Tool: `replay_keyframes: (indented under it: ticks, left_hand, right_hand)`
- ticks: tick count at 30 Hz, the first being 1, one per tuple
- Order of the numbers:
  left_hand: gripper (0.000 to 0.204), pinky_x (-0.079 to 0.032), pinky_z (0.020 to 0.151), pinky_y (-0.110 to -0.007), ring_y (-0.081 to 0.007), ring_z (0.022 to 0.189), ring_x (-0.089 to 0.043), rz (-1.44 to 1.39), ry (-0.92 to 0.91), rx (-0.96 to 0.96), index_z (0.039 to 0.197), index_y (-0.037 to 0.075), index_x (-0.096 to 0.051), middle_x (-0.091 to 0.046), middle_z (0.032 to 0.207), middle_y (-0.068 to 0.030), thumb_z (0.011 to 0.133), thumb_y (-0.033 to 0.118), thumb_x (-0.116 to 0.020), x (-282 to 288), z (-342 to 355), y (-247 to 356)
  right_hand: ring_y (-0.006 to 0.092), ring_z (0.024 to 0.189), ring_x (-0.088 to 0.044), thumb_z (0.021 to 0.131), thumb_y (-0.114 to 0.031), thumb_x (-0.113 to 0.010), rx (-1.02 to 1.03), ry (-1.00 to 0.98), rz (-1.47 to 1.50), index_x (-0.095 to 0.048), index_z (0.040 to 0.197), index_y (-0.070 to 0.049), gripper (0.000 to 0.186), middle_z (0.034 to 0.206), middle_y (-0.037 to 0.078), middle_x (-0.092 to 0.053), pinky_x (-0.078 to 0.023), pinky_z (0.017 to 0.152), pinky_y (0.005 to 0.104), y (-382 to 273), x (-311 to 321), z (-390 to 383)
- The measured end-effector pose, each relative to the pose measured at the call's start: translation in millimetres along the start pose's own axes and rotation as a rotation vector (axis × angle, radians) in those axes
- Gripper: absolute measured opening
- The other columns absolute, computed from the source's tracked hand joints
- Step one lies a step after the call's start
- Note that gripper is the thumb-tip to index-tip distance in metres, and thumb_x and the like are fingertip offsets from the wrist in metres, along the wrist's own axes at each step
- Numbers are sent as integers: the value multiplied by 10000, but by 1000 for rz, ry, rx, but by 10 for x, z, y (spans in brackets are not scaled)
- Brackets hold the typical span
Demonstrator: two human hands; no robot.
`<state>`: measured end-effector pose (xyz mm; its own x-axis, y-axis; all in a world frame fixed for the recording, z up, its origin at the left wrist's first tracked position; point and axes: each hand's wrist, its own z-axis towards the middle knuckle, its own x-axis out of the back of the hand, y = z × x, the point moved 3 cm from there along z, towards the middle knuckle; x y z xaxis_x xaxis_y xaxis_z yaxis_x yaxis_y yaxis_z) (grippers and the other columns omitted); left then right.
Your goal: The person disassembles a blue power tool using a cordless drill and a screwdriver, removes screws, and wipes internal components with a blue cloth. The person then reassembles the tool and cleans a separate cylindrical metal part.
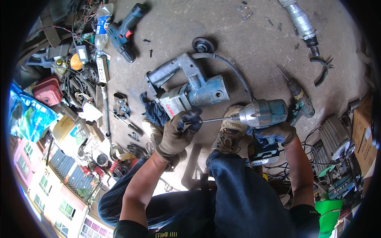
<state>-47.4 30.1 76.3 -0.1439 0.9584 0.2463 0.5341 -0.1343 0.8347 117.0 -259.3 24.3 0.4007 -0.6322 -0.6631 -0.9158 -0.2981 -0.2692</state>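
My gloved left hand [180, 131] is closed around the tip of a long steel bit [217, 119]; whether it also pinches a small fastener is hidden. The bit sits in a silver and blue cordless impact driver [264, 112], whose grip is in my gloved right hand [274, 134], with the battery [262, 154] below. Just beyond my left hand a large blue and grey power tool [204, 93] lies on its side on the concrete floor [254, 43], its cable running rightward. A dark rag [150, 105] is tucked against it. My shoe [226, 139] is beneath the bit.
A cordless drill [127, 33], gear [202, 45], silver tool [297, 20], pliers [321, 71] and another drill [299, 97] lie around. Clutter, including a red container [47, 89], fills the left. A motor [333, 141], cables and cardboard [365, 135] crowd the right.
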Motion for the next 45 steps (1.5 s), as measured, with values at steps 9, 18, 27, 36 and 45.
replay_keyframes:
  ticks: [9,18,27,36,45]
  left_hand:
    - [454,-571,898,-433,-355,1073,-673,371,-85,-393,1190,80,-668,-706,1092,-118,765,-71,-719,-21,112,67]
    - [606,-394,1102,-540,-417,1283,-530,642,173,-461,1317,62,-568,-625,1280,-147,783,175,-830,-161,67,-117]
    - [1065,-268,1175,-592,-477,1422,-349,684,424,-239,1530,11,-317,-404,1505,-264,730,491,-831,-265,169,-321]
    - [1075,-255,1181,-591,-474,1430,-340,715,410,-246,1527,-5,-313,-406,1503,-255,737,517,-822,-262,193,-326]
    - [1110,-259,1186,-577,-471,1442,-324,717,349,-244,1544,12,-303,-376,1523,-260,717,520,-839,-200,172,-353]
  right_hand:
    - [177,1019,-698,715,-28,-820,-68,32,12,-653,1284,-37,592,1131,88,-738,-553,927,338,38,47,18]
    - [178,1010,-696,730,-15,-826,-90,26,68,-663,1261,-66,557,1124,77,-733,-567,922,352,256,236,-70]
    - [193,1116,-682,719,12,-849,-27,161,-37,-642,1298,-79,621,1213,84,-711,-562,992,357,430,438,-54]
    - [199,1135,-673,748,12,-831,-25,134,-42,-640,1297,-78,588,1247,86,-698,-558,1002,342,292,363,-55]
    - [181,1094,-665,732,-43,-829,-50,155,-95,-655,1278,-82,574,1198,60,-709,-522,1000,336,107,299,10]
